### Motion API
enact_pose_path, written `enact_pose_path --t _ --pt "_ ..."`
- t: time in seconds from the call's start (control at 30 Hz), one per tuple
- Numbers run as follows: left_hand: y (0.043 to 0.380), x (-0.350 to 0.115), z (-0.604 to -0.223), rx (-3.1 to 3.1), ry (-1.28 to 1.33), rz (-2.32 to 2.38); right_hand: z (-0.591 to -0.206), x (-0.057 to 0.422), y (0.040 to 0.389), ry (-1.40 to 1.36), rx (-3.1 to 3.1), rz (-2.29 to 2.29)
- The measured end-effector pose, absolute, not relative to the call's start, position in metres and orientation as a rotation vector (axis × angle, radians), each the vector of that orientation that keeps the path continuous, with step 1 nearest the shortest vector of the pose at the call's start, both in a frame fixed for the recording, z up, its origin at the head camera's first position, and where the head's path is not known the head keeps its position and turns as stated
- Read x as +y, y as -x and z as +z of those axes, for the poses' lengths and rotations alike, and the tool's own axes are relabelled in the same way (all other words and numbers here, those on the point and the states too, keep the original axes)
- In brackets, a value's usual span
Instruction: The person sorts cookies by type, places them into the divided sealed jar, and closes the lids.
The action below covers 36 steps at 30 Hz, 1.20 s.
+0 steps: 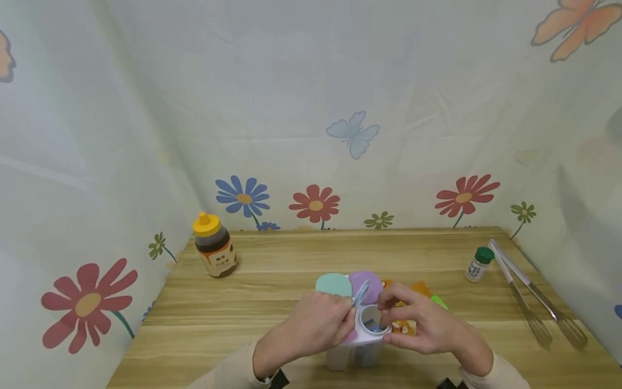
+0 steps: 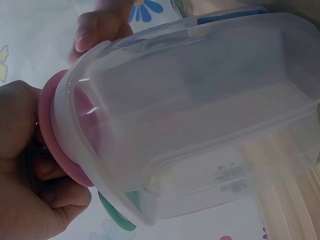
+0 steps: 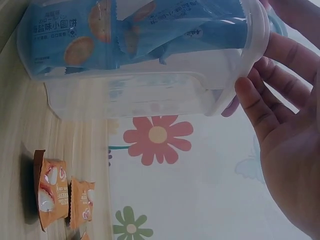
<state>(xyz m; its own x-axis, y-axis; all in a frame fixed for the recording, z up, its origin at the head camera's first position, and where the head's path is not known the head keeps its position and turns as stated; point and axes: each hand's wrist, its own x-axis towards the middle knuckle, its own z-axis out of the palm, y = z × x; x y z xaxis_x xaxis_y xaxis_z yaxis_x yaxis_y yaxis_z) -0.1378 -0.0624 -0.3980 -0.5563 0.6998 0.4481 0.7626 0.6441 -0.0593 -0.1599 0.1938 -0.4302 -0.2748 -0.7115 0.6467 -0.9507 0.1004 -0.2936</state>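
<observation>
The cloth (image 1: 272,108), pale and softly creased with printed flowers and butterflies, surrounds a flat table (image 1: 272,281) with a wood-grain top. The box (image 2: 210,125), of clear, faintly cloudy plastic, stands on the table before the person, between the two hands; its tall, round-cornered cells hang under a white rim. The tongs (image 1: 541,298) are long and two-armed, with slotted heads.

The left hand (image 1: 320,319) has its fingers bent, grasping the raised blue lid (image 1: 361,292). The right hand (image 1: 423,319) is released, its fingers loosely bent at the round opening and its thumb touching the rim; fingertip contact inside is hidden.

The bottle (image 1: 217,251) is rounded, with dark contents and a yellow cap. The green lid (image 1: 334,284), purple lid (image 1: 366,285) and pink lid (image 2: 46,117) are rounded discs. The jar (image 1: 478,266) is small, with a green cap. Glossy blue packets (image 3: 75,37) fill part of one cell; crimped orange packets (image 3: 52,192) lie right of the box.

The table's far edge meets the cloth. The tongs lie near its right edge, the jar just beside them. Broad wood separates box from bottle; a narrower stretch separates packets from jar.
</observation>
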Motion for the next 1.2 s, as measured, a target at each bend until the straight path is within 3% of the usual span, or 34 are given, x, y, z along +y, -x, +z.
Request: enact_pose_path --t 1.2 --pt "0.138 -0.064 -0.393 -2.348 1.148 -0.37 -0.441 0.202 0.17 -1.311 -2.415 1.055"
